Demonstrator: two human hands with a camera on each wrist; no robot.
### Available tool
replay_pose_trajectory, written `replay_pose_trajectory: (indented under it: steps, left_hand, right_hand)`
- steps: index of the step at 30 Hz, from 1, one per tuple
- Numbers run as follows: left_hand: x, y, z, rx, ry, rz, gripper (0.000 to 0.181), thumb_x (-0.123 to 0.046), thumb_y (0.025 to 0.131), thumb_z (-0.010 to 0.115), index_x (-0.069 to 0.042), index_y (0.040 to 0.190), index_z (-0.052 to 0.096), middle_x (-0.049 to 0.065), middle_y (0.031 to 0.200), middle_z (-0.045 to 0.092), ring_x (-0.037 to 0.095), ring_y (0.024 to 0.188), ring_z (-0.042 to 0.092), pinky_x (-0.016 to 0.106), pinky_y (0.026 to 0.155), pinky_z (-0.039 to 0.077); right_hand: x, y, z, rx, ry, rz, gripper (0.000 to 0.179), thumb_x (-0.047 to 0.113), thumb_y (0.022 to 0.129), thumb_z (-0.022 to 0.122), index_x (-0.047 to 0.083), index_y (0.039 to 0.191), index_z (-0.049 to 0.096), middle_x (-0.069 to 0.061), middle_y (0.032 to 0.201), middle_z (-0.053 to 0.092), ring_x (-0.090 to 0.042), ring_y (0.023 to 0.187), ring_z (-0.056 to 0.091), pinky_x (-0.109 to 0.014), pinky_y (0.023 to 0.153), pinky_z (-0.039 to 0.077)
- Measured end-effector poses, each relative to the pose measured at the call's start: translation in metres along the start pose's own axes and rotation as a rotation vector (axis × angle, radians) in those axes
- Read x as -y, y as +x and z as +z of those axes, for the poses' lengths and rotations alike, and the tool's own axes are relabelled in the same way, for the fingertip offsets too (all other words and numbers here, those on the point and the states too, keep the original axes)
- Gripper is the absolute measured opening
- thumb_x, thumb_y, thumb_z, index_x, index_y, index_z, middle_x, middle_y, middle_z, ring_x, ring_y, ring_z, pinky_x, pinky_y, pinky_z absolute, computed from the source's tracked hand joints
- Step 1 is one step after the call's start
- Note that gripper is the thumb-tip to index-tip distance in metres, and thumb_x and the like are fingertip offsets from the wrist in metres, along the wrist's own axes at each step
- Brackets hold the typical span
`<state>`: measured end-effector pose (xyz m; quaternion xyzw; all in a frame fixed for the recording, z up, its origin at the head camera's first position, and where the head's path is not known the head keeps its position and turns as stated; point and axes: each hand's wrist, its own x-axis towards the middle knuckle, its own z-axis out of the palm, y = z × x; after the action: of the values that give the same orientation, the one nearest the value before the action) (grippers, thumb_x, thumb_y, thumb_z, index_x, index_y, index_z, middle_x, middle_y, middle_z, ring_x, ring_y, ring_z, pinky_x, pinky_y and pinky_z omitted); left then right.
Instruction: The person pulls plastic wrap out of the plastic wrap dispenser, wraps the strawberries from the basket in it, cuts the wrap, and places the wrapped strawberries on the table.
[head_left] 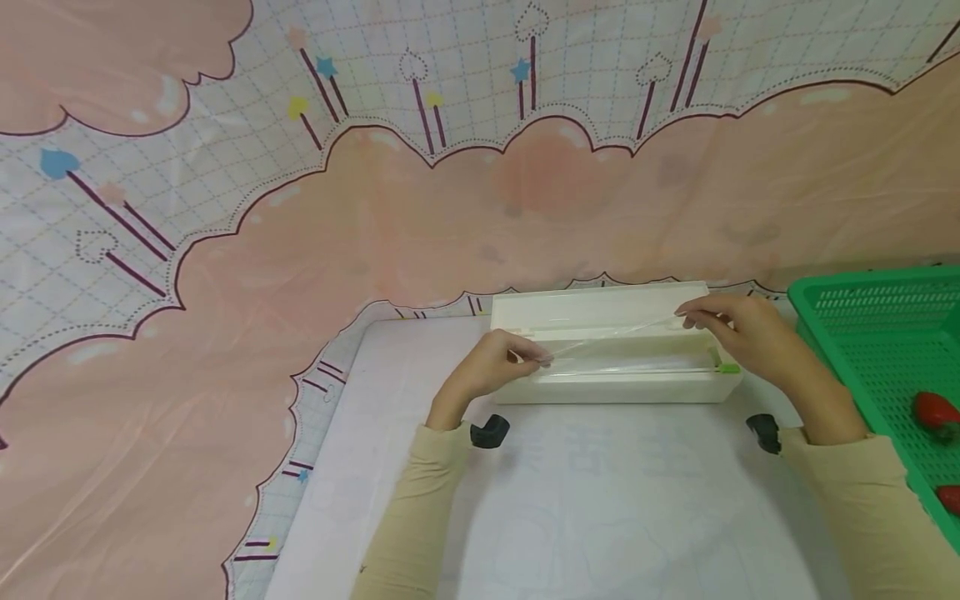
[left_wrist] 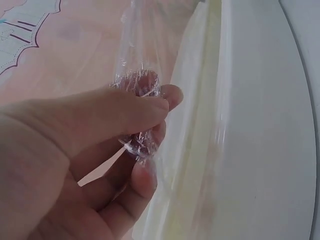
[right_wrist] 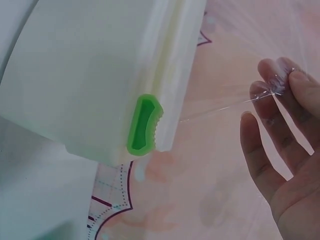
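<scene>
White tabletop (head_left: 630, 508), two hands (head_left: 501, 363) (head_left: 742, 329) pinching one film (head_left: 615, 337), one box (head_left: 615, 390)

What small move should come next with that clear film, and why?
Probably draw the clear film forward over the front edge of the white box: it stretches between the pinching left grip and right grip, and the green slider sits at that edge's right end.

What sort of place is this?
Likely a white tabletop staged as a kitchen: long white cling-film dispenser box, green plastic mesh basket with red strawberries, pink cloud-print sheet beyond.
</scene>
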<state>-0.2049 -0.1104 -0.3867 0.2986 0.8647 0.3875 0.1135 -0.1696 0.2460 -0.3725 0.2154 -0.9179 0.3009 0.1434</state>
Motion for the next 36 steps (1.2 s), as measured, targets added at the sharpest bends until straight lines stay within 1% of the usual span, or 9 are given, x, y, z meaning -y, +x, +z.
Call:
replay_pose_trajectory:
  steps: [5,11,16,19,25,28,31,35,36]
  left_hand:
    - [0.002,0.000,0.001,-0.001,-0.051,-0.019,0.014,-0.005,0.090,0.071,-0.003,0.102,0.078,0.008,0.102,0.076,0.013,0.094,0.069,0.022,0.083,0.055]
    - [0.004,-0.006,0.004,0.008,-0.063,-0.037,0.013,-0.008,0.089,0.074,-0.006,0.100,0.079,0.005,0.101,0.077,0.010,0.094,0.070,0.021,0.083,0.055]
    - [0.007,-0.010,0.012,-0.114,0.015,-0.014,0.011,-0.008,0.088,0.074,-0.009,0.097,0.080,0.000,0.096,0.077,0.008,0.089,0.071,0.019,0.079,0.055]
    - [0.008,-0.012,0.015,-0.181,0.063,0.023,0.011,-0.005,0.088,0.073,-0.009,0.095,0.080,0.001,0.093,0.077,0.010,0.086,0.071,0.019,0.075,0.055]
    - [0.005,-0.011,0.015,-0.198,0.140,0.047,0.009,-0.003,0.086,0.074,-0.007,0.093,0.078,0.000,0.091,0.076,0.011,0.086,0.070,0.020,0.074,0.055]
    - [0.001,-0.009,0.012,-0.209,0.194,0.050,0.008,-0.003,0.087,0.074,-0.007,0.093,0.077,-0.001,0.090,0.075,0.011,0.085,0.069,0.021,0.073,0.055]
    - [-0.004,-0.006,0.006,-0.248,0.222,0.060,0.007,-0.004,0.087,0.074,-0.006,0.094,0.077,0.001,0.091,0.075,0.013,0.085,0.070,0.021,0.073,0.056]
    - [-0.010,-0.003,0.000,-0.310,0.233,0.074,0.014,-0.007,0.089,0.073,-0.004,0.103,0.076,0.004,0.095,0.075,0.015,0.087,0.070,0.022,0.073,0.057]
    - [-0.011,-0.002,-0.002,-0.313,0.249,0.079,0.016,-0.008,0.091,0.071,-0.005,0.106,0.075,0.004,0.096,0.075,0.016,0.086,0.069,0.022,0.073,0.057]
  right_hand:
    - [0.000,0.000,-0.001,-0.002,-0.007,-0.002,0.018,-0.002,0.094,0.063,0.003,0.107,0.073,-0.007,0.089,0.075,-0.029,0.080,0.068,-0.018,0.065,0.050]
    - [0.000,0.000,0.000,0.008,-0.013,0.014,0.017,0.000,0.094,0.063,0.004,0.107,0.073,-0.006,0.089,0.075,-0.027,0.080,0.067,-0.020,0.064,0.051]
    - [-0.001,-0.001,0.001,-0.002,-0.019,-0.004,0.017,0.000,0.093,0.065,0.004,0.106,0.074,-0.004,0.089,0.075,-0.026,0.078,0.067,-0.019,0.063,0.050]
    - [0.000,-0.003,0.002,-0.003,-0.019,-0.017,0.016,-0.002,0.092,0.066,0.004,0.105,0.074,-0.004,0.088,0.075,-0.022,0.077,0.068,-0.018,0.062,0.050]
    - [0.000,-0.005,0.001,0.008,0.000,-0.022,0.017,-0.003,0.090,0.068,0.004,0.104,0.075,-0.002,0.088,0.075,0.003,0.077,0.061,-0.014,0.061,0.047]
    - [0.001,-0.004,-0.001,0.010,0.016,-0.031,0.019,-0.004,0.090,0.067,0.004,0.105,0.074,-0.003,0.089,0.075,0.006,0.079,0.058,-0.014,0.061,0.047]
    - [0.002,-0.003,-0.004,0.012,0.014,-0.032,0.020,-0.004,0.090,0.066,0.004,0.107,0.074,-0.004,0.090,0.075,0.000,0.079,0.062,-0.011,0.063,0.046]
    - [0.005,-0.002,-0.009,-0.021,-0.002,-0.026,0.020,-0.003,0.090,0.067,0.005,0.107,0.074,-0.004,0.089,0.076,0.003,0.081,0.062,-0.007,0.066,0.044]
    - [0.006,-0.002,-0.010,-0.035,-0.004,-0.029,0.020,-0.003,0.090,0.068,0.005,0.107,0.074,-0.004,0.089,0.076,0.007,0.081,0.059,-0.007,0.067,0.043]
